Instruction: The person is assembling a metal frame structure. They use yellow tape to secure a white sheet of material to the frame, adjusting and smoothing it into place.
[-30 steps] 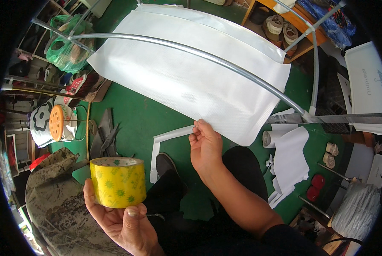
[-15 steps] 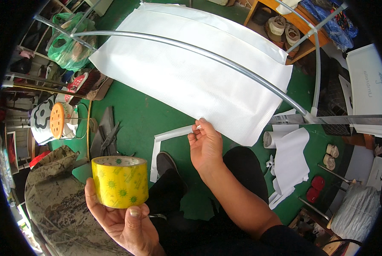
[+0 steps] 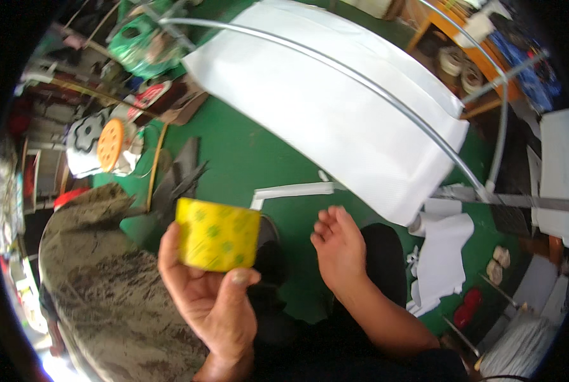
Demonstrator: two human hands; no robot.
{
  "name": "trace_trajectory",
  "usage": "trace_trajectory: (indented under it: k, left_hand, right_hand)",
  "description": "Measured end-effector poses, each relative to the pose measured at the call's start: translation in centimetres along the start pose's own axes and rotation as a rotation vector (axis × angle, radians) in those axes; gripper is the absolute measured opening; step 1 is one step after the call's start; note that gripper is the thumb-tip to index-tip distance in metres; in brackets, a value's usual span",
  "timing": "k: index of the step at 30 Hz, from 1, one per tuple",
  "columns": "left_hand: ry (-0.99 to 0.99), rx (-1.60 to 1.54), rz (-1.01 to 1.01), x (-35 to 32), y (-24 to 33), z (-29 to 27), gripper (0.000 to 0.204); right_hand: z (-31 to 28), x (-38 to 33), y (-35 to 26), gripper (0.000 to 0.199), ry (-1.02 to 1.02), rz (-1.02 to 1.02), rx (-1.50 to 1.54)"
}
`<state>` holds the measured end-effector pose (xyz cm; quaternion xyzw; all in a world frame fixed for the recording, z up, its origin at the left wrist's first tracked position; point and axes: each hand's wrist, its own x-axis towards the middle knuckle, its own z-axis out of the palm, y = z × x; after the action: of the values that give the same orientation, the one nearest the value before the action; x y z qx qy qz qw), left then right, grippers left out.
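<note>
Tape fills my left hand point(image 3: 211, 299) — a fat yellow roll point(image 3: 217, 234) with green dots, gripped from below, my thumb pressed against its lower right edge and my fingers curled round the left side. It sits low in the middle of my view, held up over my lap and a mottled brown-grey cushion point(image 3: 100, 286) to my left.

My right hand point(image 3: 340, 245) is open and holds nothing — fingers loosely bent, palm half turned toward me, hanging just below the edge of the big white sheet point(image 3: 335, 108). It is near the sheet but not touching it. A thin grey curved rod point(image 3: 360, 76) arcs across the sheet. Between my hands and the sheet lies a white L-shaped strip point(image 3: 294, 190) on the green floor point(image 3: 233, 146). Further right, white paper scraps point(image 3: 443, 254) lie in a heap. Off to the left sits a round orange disc point(image 3: 111, 144) among clutter, with a green plastic bag point(image 3: 143, 48) above it.
</note>
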<state>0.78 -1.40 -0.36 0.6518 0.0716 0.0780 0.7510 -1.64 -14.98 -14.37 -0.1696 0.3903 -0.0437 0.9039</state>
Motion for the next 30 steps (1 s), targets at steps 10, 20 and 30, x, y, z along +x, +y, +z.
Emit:
trace_trajectory:
  k: [10,20,30]
  left_hand:
    - [-0.017,-0.096,-0.020,0.7,0.1,-0.6,0.075]
    - [-0.016,-0.086,0.020,1.3,0.5,-1.7,0.074]
    - [0.136,-0.106,0.035,2.6,1.2,-3.7,0.075]
  right_hand:
    - [7.1,-6.7,-3.2,0.022,-0.736,-0.445,-1.062]
    - [8.9,-7.1,-4.2,0.012,-0.616,0.024,-0.882]
    - [13.7,0.1,-7.0,0.010,-0.390,-0.488,-1.313]
